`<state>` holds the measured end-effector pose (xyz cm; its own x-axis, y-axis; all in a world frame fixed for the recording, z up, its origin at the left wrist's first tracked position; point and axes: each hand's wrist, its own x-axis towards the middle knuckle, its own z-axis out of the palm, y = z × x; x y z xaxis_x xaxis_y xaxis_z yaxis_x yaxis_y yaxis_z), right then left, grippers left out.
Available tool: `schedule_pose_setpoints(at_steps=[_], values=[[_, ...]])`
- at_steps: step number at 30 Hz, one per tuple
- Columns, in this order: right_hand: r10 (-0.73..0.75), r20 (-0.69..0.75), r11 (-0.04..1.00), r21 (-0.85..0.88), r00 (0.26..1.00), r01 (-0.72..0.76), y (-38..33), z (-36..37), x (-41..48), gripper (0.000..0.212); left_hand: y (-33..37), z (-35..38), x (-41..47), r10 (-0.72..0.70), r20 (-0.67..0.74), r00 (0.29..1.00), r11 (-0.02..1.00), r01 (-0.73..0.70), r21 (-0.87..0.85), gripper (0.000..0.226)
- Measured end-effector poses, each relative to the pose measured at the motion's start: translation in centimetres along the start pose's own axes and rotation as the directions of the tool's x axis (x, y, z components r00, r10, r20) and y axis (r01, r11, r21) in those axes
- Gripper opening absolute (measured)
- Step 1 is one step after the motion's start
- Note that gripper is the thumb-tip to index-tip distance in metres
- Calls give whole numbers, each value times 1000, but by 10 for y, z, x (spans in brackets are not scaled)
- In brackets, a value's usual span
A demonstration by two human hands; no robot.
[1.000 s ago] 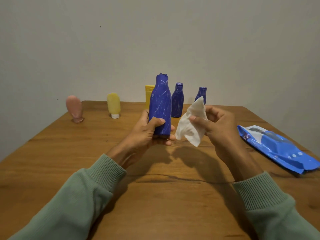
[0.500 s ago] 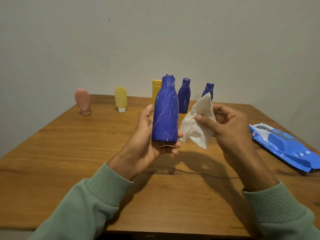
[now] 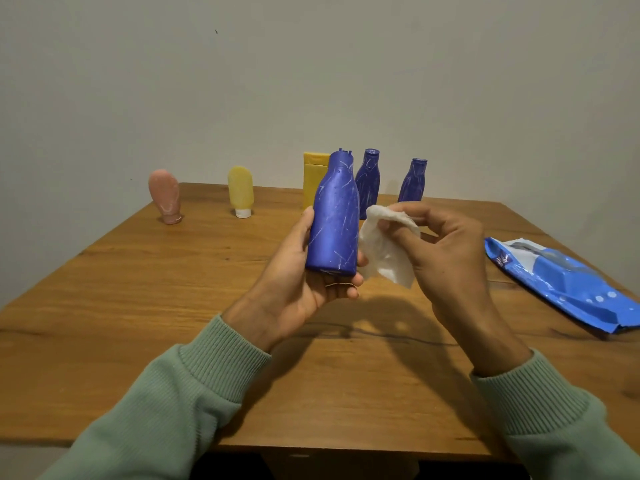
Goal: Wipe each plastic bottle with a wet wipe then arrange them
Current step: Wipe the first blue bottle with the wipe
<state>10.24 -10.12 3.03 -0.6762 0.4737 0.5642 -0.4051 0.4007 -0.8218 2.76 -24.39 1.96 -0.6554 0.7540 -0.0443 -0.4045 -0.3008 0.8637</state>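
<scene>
Nearest, the left hand (image 3: pixel 294 275) grips the base of a scratched dark-blue plastic bottle (image 3: pixel 334 216), held upright above the wooden table (image 3: pixel 138 306). At its 3 o'clock the right hand (image 3: pixel 450 258) pinches a crumpled white wet wipe (image 3: pixel 384 254) against the bottle's side, so this wipe looks barely begun. Farther at 3 o'clock lies a blue wipes pack (image 3: pixel 561 282). At 12 o'clock stand a yellow flat bottle (image 3: pixel 313 174) and two small blue bottles (image 3: pixel 369 181); whether they are wiped, I cannot tell.

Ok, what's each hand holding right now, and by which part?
Left hand grips the big blue bottle by its lower body. Right hand pinches the white wipe near its top edge.
</scene>
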Motion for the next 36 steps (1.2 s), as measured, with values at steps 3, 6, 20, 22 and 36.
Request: schedule_pose_setpoints(at_steps=[3, 6, 20, 22, 36], values=[[10, 4, 1000, 5, 1000, -10, -2, 5, -1, 12, -2, 1, 0, 7, -3, 1000, 1000, -7, -17, 63], [42, 34, 998, 48, 999, -43, -5, 7, -4, 11, -4, 2, 0, 16, 10, 1000, 999, -16, -31, 63], [125, 227, 992, -1, 966, -128, -18, -3, -9, 19, -11, 6, 3, 63, -107, 992, 990, -75, -116, 59], [94, 258, 995, -54, 962, -83, -19, -2, -11, 18, -12, 5, 3, 69, -119, 990, 992, -80, -97, 61], [-282, 390, 831, -357, 876, 426, -17, 7, -20, 18, -9, 7, -3, -5, -55, 998, 967, -9, -256, 61]])
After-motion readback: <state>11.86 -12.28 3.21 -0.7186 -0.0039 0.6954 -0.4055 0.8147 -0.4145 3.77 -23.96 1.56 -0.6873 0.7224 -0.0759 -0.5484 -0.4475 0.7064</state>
